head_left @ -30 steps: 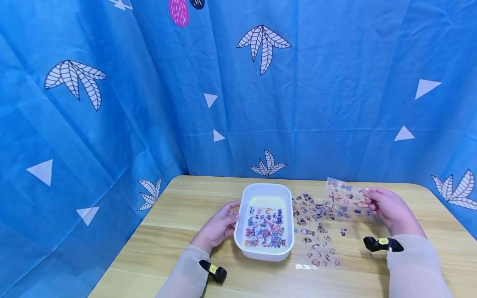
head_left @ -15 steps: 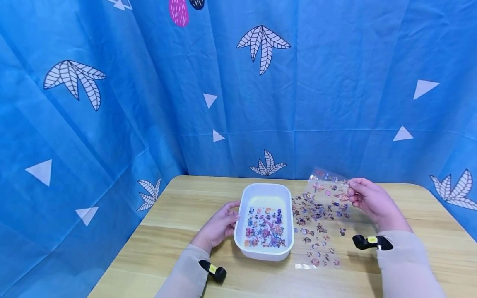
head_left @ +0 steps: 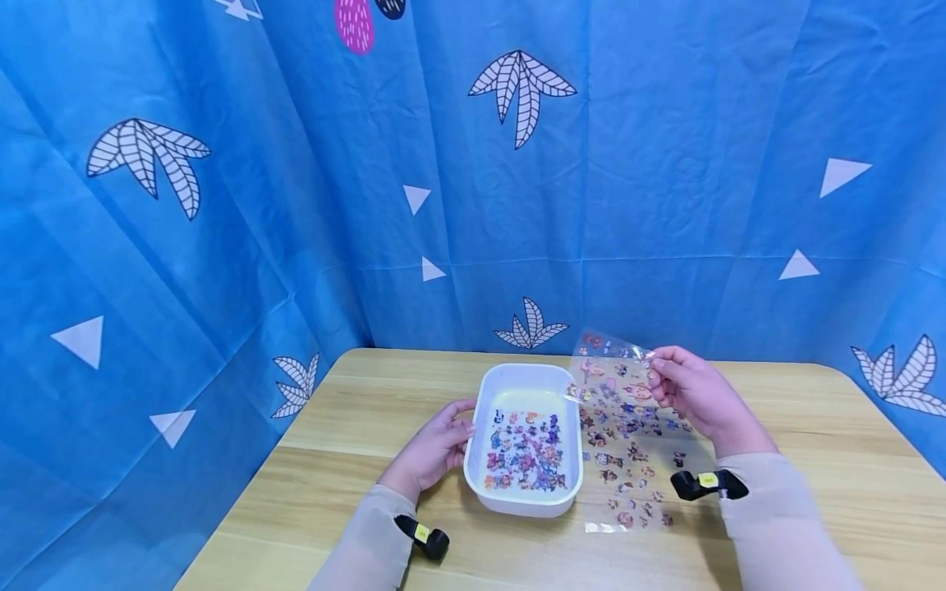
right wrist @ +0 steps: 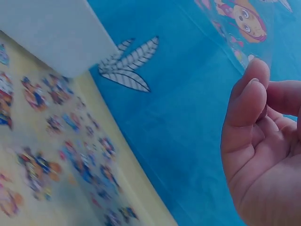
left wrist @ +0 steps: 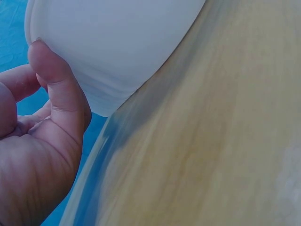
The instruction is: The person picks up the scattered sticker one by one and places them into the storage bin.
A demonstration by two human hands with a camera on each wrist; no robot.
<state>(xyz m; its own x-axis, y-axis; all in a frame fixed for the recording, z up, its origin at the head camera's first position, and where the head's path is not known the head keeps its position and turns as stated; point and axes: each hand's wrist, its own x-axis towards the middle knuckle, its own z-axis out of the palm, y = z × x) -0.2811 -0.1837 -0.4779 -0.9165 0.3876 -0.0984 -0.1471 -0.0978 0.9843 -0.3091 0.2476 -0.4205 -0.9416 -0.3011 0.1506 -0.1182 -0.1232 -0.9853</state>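
Note:
My left hand (head_left: 434,443) grips the left side of a white plastic tub (head_left: 526,384), its thumb (left wrist: 54,70) against the outer wall in the left wrist view. Colourful cartoon stickers (head_left: 526,460) lie inside the tub. Between thumb and fingers, my right hand (head_left: 689,392) pinches the right edge of a clear sticker sheet (head_left: 608,369). That sheet is raised, and its left corner reaches over the tub's right rim. In the right wrist view, a cartoon face (right wrist: 249,21) on the sheet shows above the fingertips.
More clear sticker sheets (head_left: 628,492) lie on the wooden table (head_left: 355,410), close along the tub's right side. A blue patterned curtain (head_left: 665,164) hangs behind the table and along its left. Each wrist wears a black band.
My right hand has moved left with the sticker sheet, carrying it from above the sheets on the right to the tub's rim. The left hand and tub have stayed in place.

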